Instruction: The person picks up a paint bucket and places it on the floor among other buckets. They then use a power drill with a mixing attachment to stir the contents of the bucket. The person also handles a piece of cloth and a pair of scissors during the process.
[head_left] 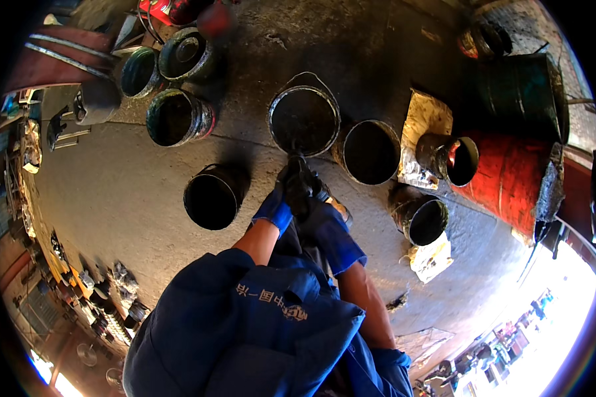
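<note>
Both my hands, in blue gloves with blackened fronts, are together in front of my body. My left hand (276,206) and my right hand (326,225) are closed around a dark handheld tool (299,173). Its kind is hard to make out against the black gloves. The tool's front end reaches over the near rim of a round metal bucket (271,132) with a raised wire handle. Dark contents fill the view inside that bucket. A second open bucket (341,159), dark inside, touches or nearly touches it on the right.
Left of my hands a black bucket (240,182) stands on the concrete floor (132,192). Several dirty buckets (202,119) are grouped at the far left. To the right are a small bucket (404,205), a can (434,155), a red drum (503,178) and a dark green drum (520,96).
</note>
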The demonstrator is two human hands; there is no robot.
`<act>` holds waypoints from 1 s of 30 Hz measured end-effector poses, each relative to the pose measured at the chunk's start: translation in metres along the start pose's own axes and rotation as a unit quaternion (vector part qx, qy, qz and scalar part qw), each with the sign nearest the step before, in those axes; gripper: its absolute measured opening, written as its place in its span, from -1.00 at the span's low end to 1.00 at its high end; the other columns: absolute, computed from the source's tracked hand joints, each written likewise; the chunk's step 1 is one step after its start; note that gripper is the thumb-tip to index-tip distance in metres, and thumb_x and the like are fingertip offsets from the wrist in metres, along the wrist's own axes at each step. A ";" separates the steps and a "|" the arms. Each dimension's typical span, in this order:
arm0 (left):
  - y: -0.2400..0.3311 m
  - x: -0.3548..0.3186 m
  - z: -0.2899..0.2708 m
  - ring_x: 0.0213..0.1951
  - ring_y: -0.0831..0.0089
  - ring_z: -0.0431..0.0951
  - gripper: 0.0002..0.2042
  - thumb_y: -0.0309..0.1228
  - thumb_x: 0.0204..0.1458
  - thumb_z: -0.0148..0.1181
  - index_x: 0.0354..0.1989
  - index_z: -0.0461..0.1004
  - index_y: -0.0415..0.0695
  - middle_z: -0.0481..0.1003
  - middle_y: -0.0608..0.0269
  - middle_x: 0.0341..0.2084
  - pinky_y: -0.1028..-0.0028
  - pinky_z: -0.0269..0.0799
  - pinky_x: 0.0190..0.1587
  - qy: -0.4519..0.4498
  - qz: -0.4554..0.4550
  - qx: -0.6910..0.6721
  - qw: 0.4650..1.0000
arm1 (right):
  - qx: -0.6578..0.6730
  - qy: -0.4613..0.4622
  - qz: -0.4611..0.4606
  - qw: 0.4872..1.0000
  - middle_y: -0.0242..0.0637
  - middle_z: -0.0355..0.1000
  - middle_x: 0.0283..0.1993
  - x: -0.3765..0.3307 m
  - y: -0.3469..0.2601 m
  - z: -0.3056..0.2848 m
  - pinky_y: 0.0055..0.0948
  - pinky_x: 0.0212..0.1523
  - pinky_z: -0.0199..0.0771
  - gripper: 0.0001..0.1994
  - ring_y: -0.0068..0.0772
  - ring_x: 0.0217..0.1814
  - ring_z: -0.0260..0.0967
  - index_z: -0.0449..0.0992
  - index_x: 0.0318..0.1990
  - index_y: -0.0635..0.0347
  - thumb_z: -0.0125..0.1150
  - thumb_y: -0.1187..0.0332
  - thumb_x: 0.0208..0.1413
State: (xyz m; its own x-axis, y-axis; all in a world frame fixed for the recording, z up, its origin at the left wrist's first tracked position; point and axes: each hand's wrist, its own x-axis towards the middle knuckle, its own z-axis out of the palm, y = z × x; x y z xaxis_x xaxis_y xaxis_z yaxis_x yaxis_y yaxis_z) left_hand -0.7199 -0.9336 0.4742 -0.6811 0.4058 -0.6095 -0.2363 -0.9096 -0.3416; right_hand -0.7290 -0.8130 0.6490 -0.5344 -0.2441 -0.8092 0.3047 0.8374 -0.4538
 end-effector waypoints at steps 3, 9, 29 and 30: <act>0.001 0.001 -0.003 -0.54 0.49 0.17 -0.78 -0.09 0.24 -0.06 -0.35 0.26 0.08 0.21 0.37 -0.53 0.43 0.11 -0.44 -0.011 -0.003 -0.001 1.000 | -0.002 0.002 -0.004 1.000 0.10 0.52 -0.16 -0.001 -0.001 -0.003 -0.09 -0.13 0.48 -0.62 0.10 -0.08 0.48 0.52 -0.08 0.14 0.23 0.17 -0.06; -0.005 0.001 -0.010 -0.41 0.43 0.23 -0.77 -0.08 0.22 -0.05 -0.27 0.30 0.04 0.27 0.32 -0.42 0.37 0.15 -0.30 -0.029 -0.018 -0.004 0.999 | 0.001 0.025 -0.003 1.000 0.08 0.52 -0.15 -0.001 0.010 0.009 -0.09 -0.14 0.48 -0.61 0.07 -0.08 0.49 0.52 -0.09 0.13 0.25 0.16 -0.09; 0.005 0.055 -0.108 0.00 0.21 0.41 -0.59 -0.02 0.17 -0.04 0.01 0.40 -0.06 0.45 0.15 -0.05 0.16 0.29 0.17 -0.210 -0.101 -0.199 0.952 | -0.035 0.051 -0.048 0.997 0.12 0.51 -0.14 -0.020 -0.011 -0.027 -0.08 -0.10 0.48 -0.64 0.12 -0.05 0.47 0.53 -0.10 0.15 0.20 0.15 -0.01; 0.009 0.054 -0.117 -0.01 0.20 0.42 -0.58 -0.01 0.17 -0.04 0.00 0.40 -0.07 0.46 0.13 -0.07 0.15 0.30 0.15 -0.230 -0.099 -0.114 0.961 | -0.037 0.052 -0.055 0.996 0.12 0.51 -0.14 -0.020 -0.010 -0.024 -0.08 -0.10 0.48 -0.64 0.12 -0.05 0.47 0.53 -0.10 0.15 0.20 0.15 -0.01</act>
State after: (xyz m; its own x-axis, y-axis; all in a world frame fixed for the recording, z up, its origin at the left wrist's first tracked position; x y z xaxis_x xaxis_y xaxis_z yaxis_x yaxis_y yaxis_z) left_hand -0.6779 -0.9090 0.3543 -0.8853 0.4395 -0.1521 -0.2714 -0.7537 -0.5985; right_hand -0.7405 -0.8047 0.6784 -0.6410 -0.2882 -0.7113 0.1830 0.8427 -0.5063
